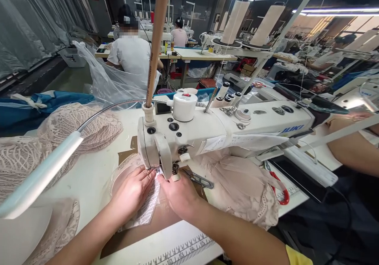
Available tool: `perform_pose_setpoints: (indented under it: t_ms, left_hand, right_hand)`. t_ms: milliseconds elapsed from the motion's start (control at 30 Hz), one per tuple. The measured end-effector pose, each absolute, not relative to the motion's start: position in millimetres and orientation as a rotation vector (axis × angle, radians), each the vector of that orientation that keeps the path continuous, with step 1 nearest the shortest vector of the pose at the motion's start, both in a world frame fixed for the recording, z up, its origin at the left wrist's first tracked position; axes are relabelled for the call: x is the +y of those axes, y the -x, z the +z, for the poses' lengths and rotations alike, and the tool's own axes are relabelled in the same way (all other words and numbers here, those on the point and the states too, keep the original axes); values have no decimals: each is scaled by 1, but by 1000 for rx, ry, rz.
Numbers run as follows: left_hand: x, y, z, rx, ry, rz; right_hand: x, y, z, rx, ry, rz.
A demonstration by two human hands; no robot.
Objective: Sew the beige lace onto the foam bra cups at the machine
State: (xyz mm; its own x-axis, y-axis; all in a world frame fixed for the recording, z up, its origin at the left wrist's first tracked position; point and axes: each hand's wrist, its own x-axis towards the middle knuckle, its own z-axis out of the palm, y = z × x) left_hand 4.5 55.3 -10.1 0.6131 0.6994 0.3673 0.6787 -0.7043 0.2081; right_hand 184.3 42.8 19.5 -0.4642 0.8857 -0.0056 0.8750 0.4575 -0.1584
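Observation:
At the needle of a white sewing machine, my left hand presses its fingers together on a strip of white lace fabric. From the other side, my right hand has its thumb at the fabric edge by the presser foot; its other fingers are partly hidden behind the machine head. Under the lace lies a beige fabric piece, curving up behind my left hand. Thread snips lie just beyond my right hand.
Beige lace garments lie at the left, and more beige fabric at the right. Red-handled scissors and a dark phone-like slab lie further right. A lamp juts over the left side. Co-workers sit ahead and at right.

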Motion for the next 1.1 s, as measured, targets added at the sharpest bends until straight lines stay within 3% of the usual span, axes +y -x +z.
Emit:
perform_pose_setpoints:
  t_ms: [433, 1100]
  left_hand:
    - [61, 3, -10, 1182, -2761, 589]
    - [4, 28, 16, 1767, -2484, 275]
  right_hand:
    - [40, -187, 16, -2626, 1573, 253]
    - [38, -197, -6, -2612, 1297, 113]
